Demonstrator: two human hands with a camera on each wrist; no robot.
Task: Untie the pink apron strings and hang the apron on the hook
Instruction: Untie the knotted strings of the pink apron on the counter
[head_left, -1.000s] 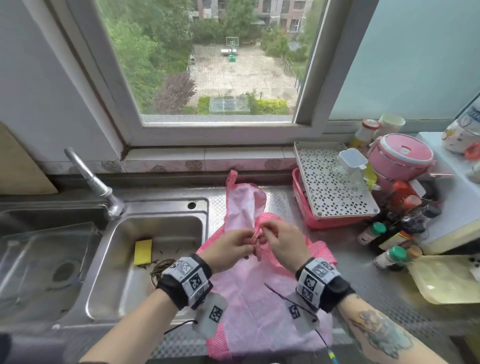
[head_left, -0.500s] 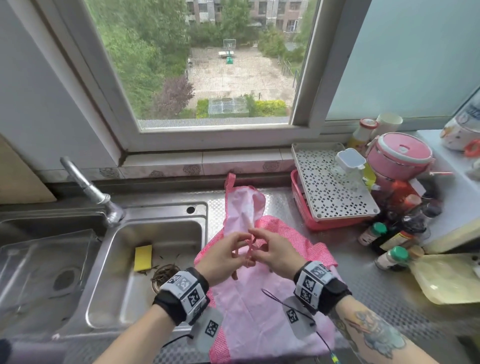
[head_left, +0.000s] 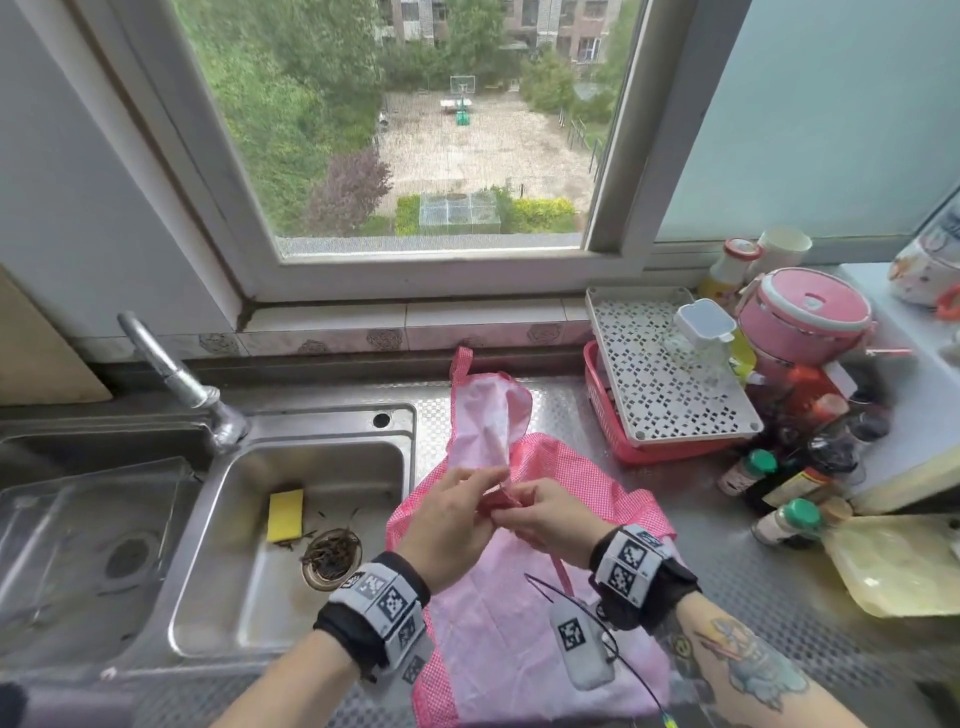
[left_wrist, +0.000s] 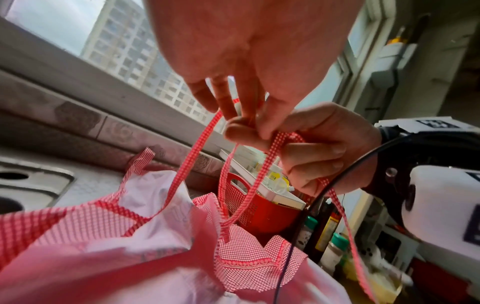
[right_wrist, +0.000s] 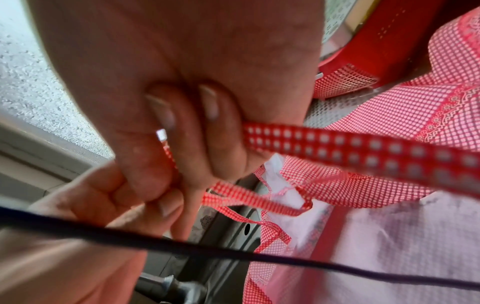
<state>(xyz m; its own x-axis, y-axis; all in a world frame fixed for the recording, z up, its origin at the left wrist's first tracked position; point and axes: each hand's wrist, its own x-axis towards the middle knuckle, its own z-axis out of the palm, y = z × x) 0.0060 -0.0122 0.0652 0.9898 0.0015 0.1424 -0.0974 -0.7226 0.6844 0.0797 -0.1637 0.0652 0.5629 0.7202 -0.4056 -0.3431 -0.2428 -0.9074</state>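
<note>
- The pink apron (head_left: 498, 613) lies spread on the steel counter (head_left: 779, 613), at three o'clock from the sink (head_left: 291, 519).
- Both hands meet above it: the left hand (head_left: 447, 519) pinches the gingham strings (left_wrist: 197, 156) with its fingertips, and the right hand (head_left: 550, 514) curls round them where they cross.
- Thin, limp cloth by the look of it; light, and it will sag wherever it is lifted.
- The strings look narrow and flat, best worked loose at the knot; the neck loop (head_left: 461, 364) at twelve o'clock suits the hook.

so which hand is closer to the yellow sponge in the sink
Left. The left hand is over the apron beside the sink, nearer the yellow sponge; the right hand is beyond it, farther right.
</note>
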